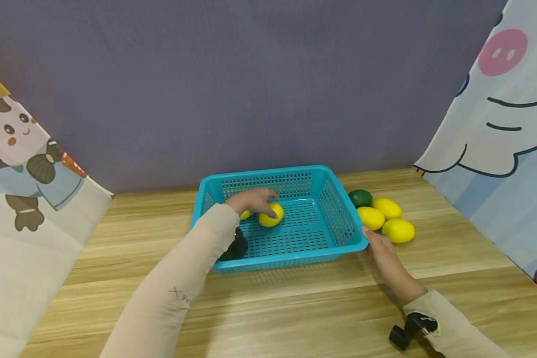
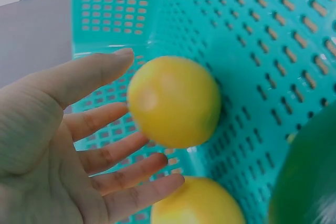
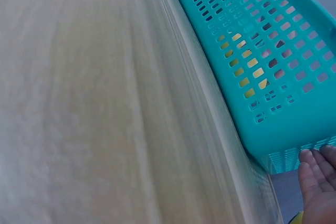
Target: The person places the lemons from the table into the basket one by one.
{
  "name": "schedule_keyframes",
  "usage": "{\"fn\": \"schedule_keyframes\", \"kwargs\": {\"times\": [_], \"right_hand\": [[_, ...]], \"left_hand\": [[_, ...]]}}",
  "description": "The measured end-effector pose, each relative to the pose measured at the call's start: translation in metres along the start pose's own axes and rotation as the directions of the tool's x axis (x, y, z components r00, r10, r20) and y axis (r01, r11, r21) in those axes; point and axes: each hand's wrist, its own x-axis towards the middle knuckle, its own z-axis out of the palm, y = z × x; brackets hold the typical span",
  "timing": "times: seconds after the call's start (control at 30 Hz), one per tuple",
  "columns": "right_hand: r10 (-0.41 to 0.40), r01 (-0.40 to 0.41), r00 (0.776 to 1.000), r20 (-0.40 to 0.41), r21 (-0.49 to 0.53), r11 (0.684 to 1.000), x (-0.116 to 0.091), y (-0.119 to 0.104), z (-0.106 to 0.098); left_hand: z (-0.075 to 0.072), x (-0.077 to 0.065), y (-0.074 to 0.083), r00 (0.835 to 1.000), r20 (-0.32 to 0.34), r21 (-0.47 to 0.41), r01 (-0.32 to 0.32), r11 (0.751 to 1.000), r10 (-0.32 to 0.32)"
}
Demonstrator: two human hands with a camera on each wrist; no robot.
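Lemon (image 1: 267, 221) sits in blue basket (image 1: 291, 256), left hand (image 1: 253, 200) loosely spread beside it. Right hand (image 1: 386, 257), fingers straight, touches basket's near right corner.

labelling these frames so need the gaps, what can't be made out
Head view: much of one yellow fruit, behind the left hand and sleeve.
Left wrist view: the rest of the green fruit, cut off at right.
Right wrist view: the rest of the right hand, cut off at right.

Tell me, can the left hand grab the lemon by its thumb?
Yes, probably: the left hand is open inside the basket, right by the lemon, and nothing seems to block the way.
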Motion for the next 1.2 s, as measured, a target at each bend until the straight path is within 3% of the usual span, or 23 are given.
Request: {"fn": "schedule_keyframes", "kwargs": {"times": [0.3, 0.63, 1.2], "right_hand": [[0.008, -0.008, 1.000, -0.008, -0.010, 1.000, 0.000, -0.002, 0.000], [0.000, 0.000, 1.000, 0.002, 0.000, 1.000, 0.002, 0.000, 0.000], [0.016, -0.016, 1.000, 0.005, -0.004, 1.000, -0.001, -0.002, 0.002]], "left_hand": [[-0.026, -0.013, 0.001, 0.997, -0.051, -0.030, -0.052, 0.998, 0.050], [-0.054, -0.048, -0.001, 0.988, -0.154, -0.053, -0.042, 0.998, 0.034], [-0.065, -0.096, -0.047, 0.955, -0.297, -0.135, -0.067, 0.989, 0.024]]}}
